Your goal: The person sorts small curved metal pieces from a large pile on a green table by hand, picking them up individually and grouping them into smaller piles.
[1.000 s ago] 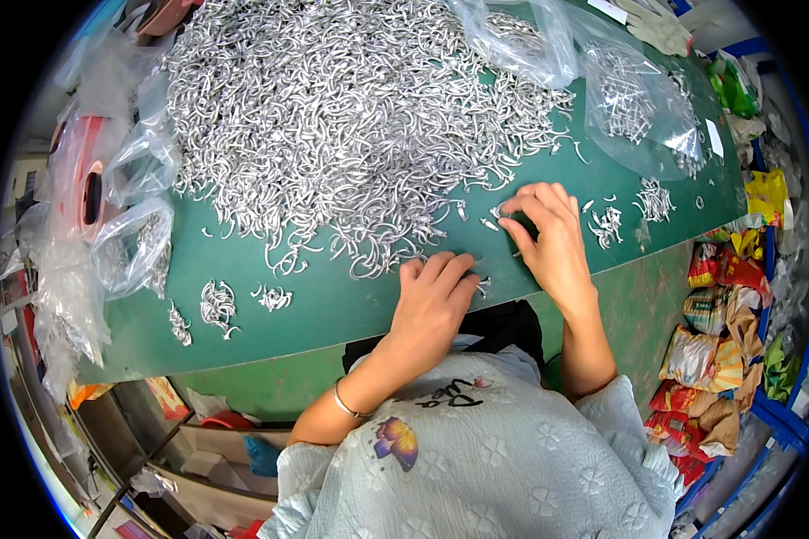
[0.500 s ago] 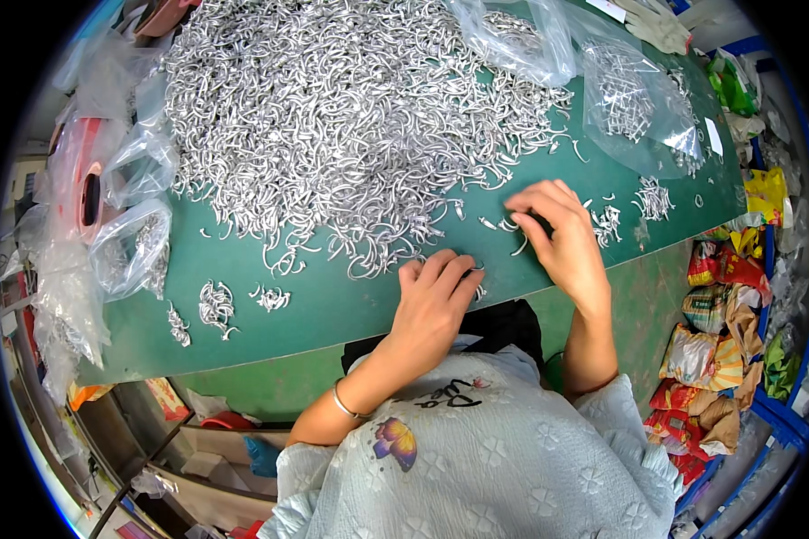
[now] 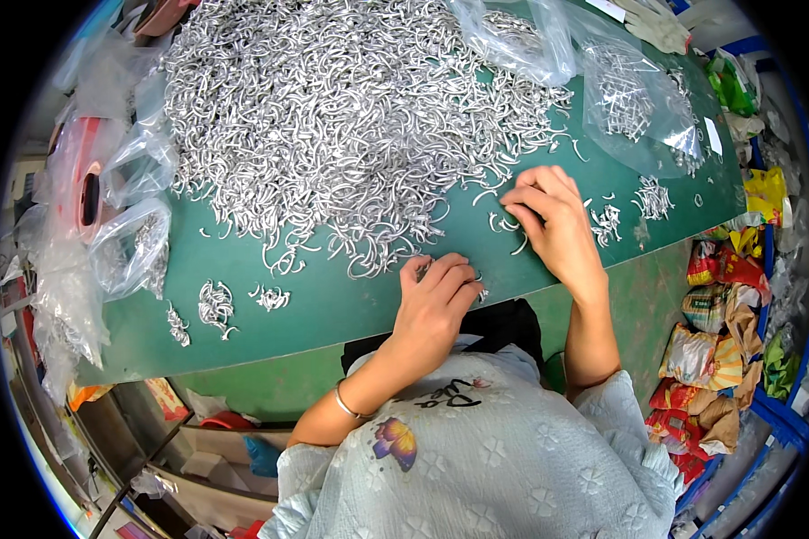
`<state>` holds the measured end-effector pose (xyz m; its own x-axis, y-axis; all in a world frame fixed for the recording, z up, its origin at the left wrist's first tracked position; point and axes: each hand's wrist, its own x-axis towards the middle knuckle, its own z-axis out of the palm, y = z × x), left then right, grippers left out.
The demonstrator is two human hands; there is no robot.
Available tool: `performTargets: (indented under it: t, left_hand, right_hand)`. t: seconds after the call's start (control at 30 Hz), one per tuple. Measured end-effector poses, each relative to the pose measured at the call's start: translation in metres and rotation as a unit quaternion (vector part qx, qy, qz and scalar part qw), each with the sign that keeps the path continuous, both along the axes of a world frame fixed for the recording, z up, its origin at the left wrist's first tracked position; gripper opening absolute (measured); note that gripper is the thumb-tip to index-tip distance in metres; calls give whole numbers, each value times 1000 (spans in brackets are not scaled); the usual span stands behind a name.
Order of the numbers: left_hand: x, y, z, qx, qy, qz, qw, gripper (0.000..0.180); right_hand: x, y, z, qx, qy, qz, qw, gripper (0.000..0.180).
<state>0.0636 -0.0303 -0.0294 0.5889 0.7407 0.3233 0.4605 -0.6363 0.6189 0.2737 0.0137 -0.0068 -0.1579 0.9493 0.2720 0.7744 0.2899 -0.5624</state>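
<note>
A big heap of small curved silver metal hooks point(image 3: 333, 117) covers the far half of a green table point(image 3: 324, 305). My left hand point(image 3: 436, 301) lies palm down at the near edge of the heap, fingers closed over a few hooks. My right hand point(image 3: 553, 220) is further right, its fingertips pinching at loose hooks point(image 3: 503, 223) on the green surface. Small sorted bunches of hooks point(image 3: 214, 304) lie at the left, and more bunches point(image 3: 652, 198) lie at the right.
Clear plastic bags with hooks point(image 3: 634, 99) lie at the far right, and more crumpled bags point(image 3: 130, 242) at the left edge by a red tape roll point(image 3: 85, 184). Colourful packets point(image 3: 715, 350) are piled on the floor at the right. Shelves point(image 3: 198, 458) sit under the table.
My right hand has slid a little to the left toward the heap. My left hand has stayed nearly in place at the heap's near edge.
</note>
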Motion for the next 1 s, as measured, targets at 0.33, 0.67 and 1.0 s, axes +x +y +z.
performTargets:
  t: [0.33,0.67,1.0]
  left_hand:
    - [-1,-4,-1,-5,-3,11,1000,29]
    - [0,-5,-1,-1,-4,21,1000,28]
    - [2,-5,-2,-10,-12,26,1000,25]
  right_hand:
    - [16,-20,11,-100,35,10,994,14]
    - [18,-21,10,-147,24,107,983,34]
    - [6,-27,8,-148,33,62,986,31]
